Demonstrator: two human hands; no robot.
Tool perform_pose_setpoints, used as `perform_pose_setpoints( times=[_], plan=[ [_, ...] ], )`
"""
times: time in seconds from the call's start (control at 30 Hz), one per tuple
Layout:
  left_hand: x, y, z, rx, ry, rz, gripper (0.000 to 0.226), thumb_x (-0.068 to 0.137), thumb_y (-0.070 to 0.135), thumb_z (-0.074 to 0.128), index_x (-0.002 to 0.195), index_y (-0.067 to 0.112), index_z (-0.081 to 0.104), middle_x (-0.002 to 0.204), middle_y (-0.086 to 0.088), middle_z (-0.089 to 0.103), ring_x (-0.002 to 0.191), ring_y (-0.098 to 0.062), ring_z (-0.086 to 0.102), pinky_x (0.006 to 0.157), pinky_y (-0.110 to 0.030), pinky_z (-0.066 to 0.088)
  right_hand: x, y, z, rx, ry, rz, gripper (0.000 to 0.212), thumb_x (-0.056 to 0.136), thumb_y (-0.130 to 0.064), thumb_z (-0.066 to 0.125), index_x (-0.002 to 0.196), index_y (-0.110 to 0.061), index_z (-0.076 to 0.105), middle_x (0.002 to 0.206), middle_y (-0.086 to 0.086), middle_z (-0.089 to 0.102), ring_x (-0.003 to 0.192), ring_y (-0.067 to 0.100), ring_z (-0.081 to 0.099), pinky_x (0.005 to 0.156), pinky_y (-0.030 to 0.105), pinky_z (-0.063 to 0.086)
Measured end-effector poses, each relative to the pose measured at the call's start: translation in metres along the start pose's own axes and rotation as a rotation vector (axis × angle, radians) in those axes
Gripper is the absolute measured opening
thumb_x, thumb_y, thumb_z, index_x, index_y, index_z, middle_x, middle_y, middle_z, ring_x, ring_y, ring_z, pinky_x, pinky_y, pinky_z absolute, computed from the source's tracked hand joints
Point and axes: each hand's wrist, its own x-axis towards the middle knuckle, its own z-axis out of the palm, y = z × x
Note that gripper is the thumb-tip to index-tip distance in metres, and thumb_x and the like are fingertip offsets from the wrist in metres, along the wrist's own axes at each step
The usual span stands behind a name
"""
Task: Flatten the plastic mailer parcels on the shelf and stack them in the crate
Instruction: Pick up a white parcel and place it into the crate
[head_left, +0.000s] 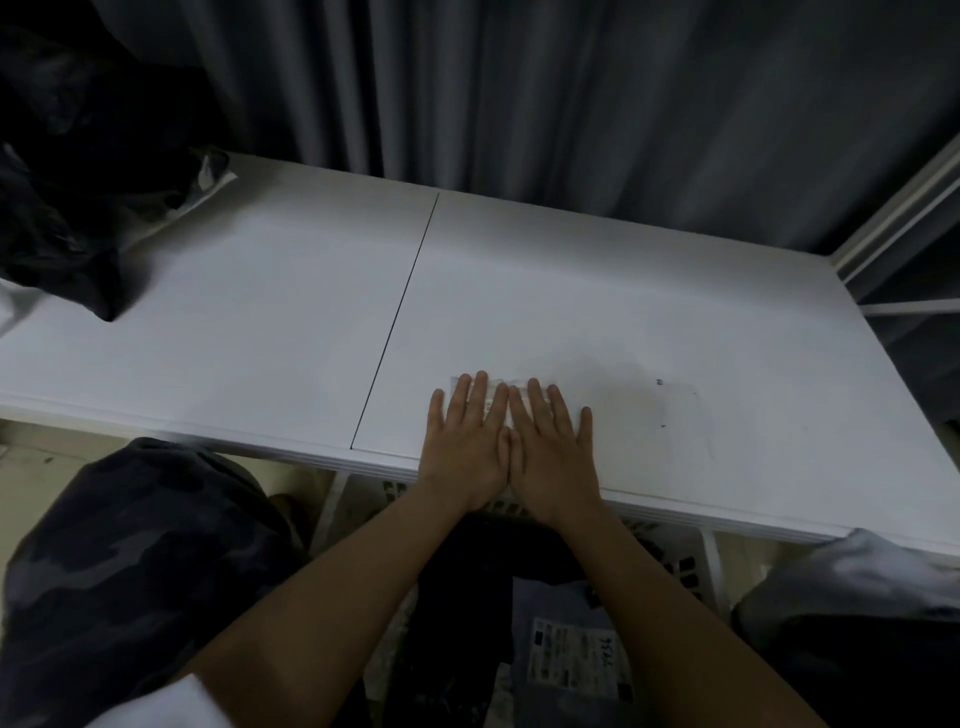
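Hands are laid flat side by side at the near edge of the white shelf (571, 291), the left hand (467, 441) and right hand (553, 447) touching along the thumbs, fingers spread and clamped on nothing. A small pale parcel (496, 397) is pressed beneath the fingertips, its long axis running left to right, equally near both. The crate (680, 556) is seen below the near edge, toward the body, with flattened parcels (571, 649) already inside. More dark bags (67, 208) are heaped at the far left.
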Motion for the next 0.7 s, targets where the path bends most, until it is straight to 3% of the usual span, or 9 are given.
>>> perform_pose_setpoints(
  times=[0.17, 0.4, 0.57, 0.7],
  plan=[
    [0.001, 0.001, 0.002, 0.017, -0.010, 0.008, 0.072, 0.085, 0.043, -0.014, 0.153, 0.019, -0.005, 0.160, -0.010, -0.010, 0.147, -0.026, -0.013, 0.116, -0.040, -0.013, -0.001, 0.000, 0.002, -0.008, 0.009, 0.016, 0.071, 0.080, -0.049, -0.022, 0.148, -0.028, -0.018, 0.150, -0.008, -0.026, 0.146, 0.015, -0.018, 0.116, 0.050, -0.012],
    [0.002, -0.001, 0.003, 0.078, -0.073, 0.006, 0.067, 0.088, 0.044, -0.013, 0.151, 0.020, -0.014, 0.158, -0.008, -0.019, 0.145, -0.024, -0.019, 0.117, -0.046, -0.013, 0.001, -0.001, 0.003, 0.005, -0.036, 0.015, 0.073, 0.076, -0.050, -0.025, 0.146, -0.027, -0.022, 0.158, -0.002, -0.021, 0.145, 0.017, -0.021, 0.116, 0.049, -0.013],
    [0.009, -0.002, -0.006, 0.106, -0.106, 0.042, 0.056, 0.102, 0.038, 0.009, 0.151, 0.021, -0.012, 0.158, -0.007, -0.019, 0.145, -0.022, -0.020, 0.116, -0.050, -0.012, 0.002, -0.001, 0.003, 0.011, -0.012, 0.048, 0.079, 0.077, -0.047, -0.025, 0.151, -0.023, -0.012, 0.160, 0.003, -0.016, 0.146, 0.019, -0.017, 0.116, 0.050, -0.014],
    [0.004, -0.005, -0.010, 0.075, -0.023, 0.003, 0.063, 0.099, 0.047, 0.004, 0.153, 0.014, -0.001, 0.160, -0.006, -0.011, 0.147, -0.020, -0.013, 0.114, -0.046, -0.015, 0.001, 0.001, -0.004, 0.034, -0.042, 0.109, 0.066, 0.093, -0.043, -0.011, 0.152, -0.016, -0.009, 0.159, 0.008, -0.016, 0.146, 0.019, -0.017, 0.115, 0.052, -0.015]
  ],
)
